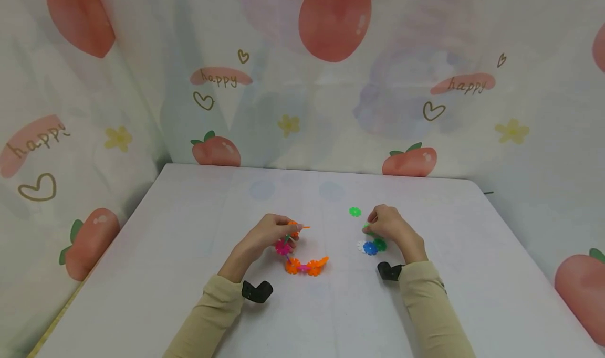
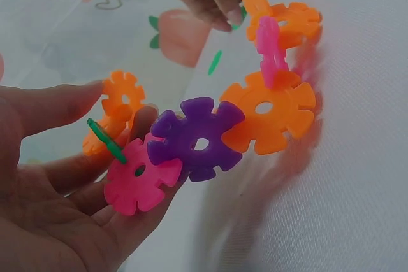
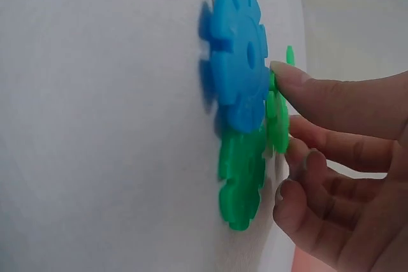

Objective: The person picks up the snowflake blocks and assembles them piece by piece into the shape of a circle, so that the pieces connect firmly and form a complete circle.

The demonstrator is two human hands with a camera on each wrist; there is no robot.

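Left hand (image 1: pixel 264 235) fingers clamp the curved chain of plastic snowflake discs (image 1: pixel 302 261) while right hand (image 1: pixel 385 224) fingers pinch a light-green disc (image 3: pixel 278 122) off the bench (image 1: pixel 142 274), seemingly for slotting on next.

You can read only one word here, "happy", handwritten in gold on pink smears of the printed backdrop cloth (image 1: pixel 331 111); one stands upper left of centre (image 1: pixel 220 77); another upper right (image 1: pixel 465 84); a third sits tilted on the left fold (image 1: pixel 40 141) (its last letter looks half lost); the snowflake pieces and the table carry no lettering you could read.
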